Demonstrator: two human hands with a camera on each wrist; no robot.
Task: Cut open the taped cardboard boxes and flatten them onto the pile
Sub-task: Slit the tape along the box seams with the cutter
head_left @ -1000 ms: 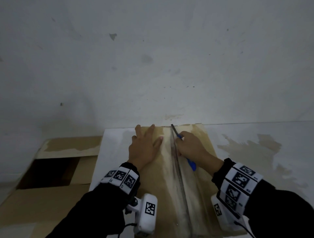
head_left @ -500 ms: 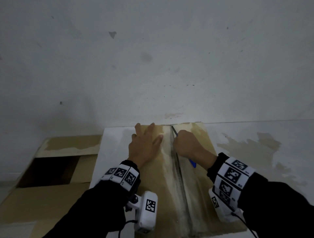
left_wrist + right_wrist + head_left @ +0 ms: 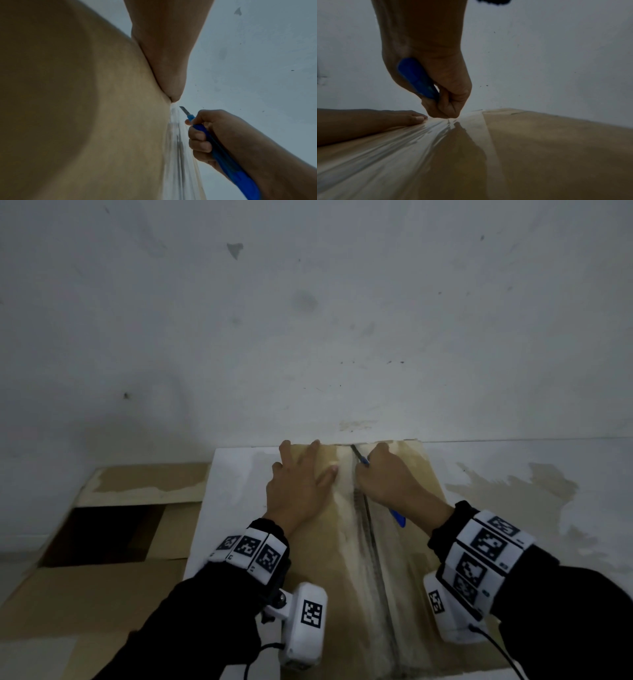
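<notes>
Head view: the left hand (image 3: pixel 301 484) is pressing flat, fingers spread, steadying the box (image 3: pixel 404 559) near its far edge. The right hand (image 3: pixel 387 477) is gripping the blue knife (image 3: pixel 223 152), blade raised over the taped seam (image 3: pixel 368 529), likely to slice.

Both arms wear black sleeves (image 3: pixel 191 625). Each wrist carries a white band (image 3: pixel 248 553) of black-and-white square markers. Below each hangs a white camera housing (image 3: pixel 306 630) bearing one marker, trailing a black cable (image 3: pixel 496 648).
</notes>
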